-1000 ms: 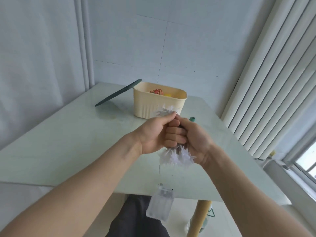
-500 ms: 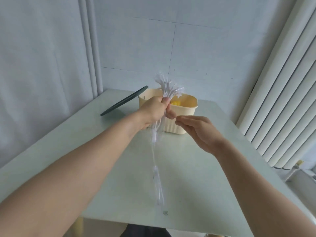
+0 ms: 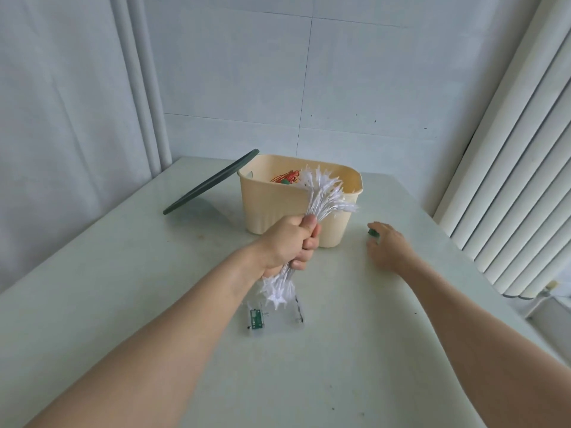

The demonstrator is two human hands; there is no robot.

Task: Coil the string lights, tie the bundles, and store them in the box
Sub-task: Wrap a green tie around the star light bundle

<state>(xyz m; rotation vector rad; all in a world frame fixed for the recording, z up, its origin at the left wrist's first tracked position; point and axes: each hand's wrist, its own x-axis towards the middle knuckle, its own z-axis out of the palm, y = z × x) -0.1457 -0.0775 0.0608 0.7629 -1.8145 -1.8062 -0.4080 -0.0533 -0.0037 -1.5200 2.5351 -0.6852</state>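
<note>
Pale green worktop point(image 3: 355, 350), glossy, w/ a few small dark specks, set in a corner. Back wall point(image 3: 355, 81): big pale blue-grey panels w/ thin seams, few dark marks. Left: white curtain point(image 3: 61, 112) in vertical folds. Right: white ribbed slats point(image 3: 522, 168) running diagonally. Soft, even daylight.

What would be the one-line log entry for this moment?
left hand: grips white light bundle | right hand: at green item | box: open
</note>
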